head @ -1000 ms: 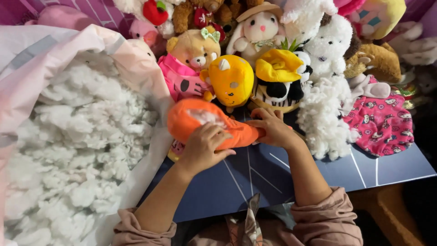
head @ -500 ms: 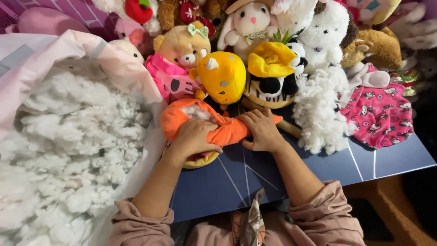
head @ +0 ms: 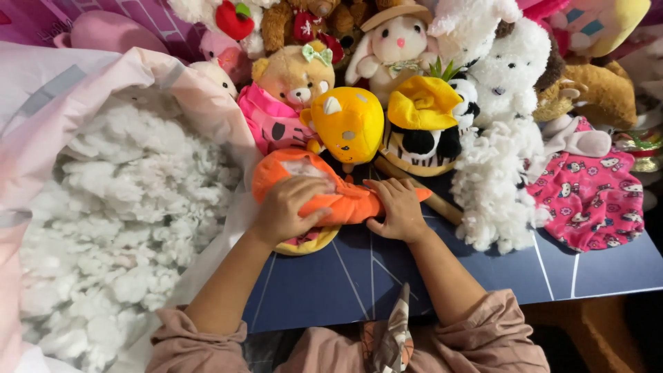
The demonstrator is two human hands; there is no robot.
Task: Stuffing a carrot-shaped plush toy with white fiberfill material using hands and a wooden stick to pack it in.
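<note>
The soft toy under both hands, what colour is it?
Orange, with white stuffing showing at its opening; the soft toy shows best in the head view.

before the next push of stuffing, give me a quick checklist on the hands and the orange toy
1. Left hand pressing on the orange plush: ok.
2. Right hand steadying the plush's narrow end: ok.
3. White filling visible at the plush's opening: ok.
4. Bag of loose stuffing open beside the left hand: ok.
5. Plush supported on the blue board: ok.
6. Plush fully filled: cannot tell.
</note>
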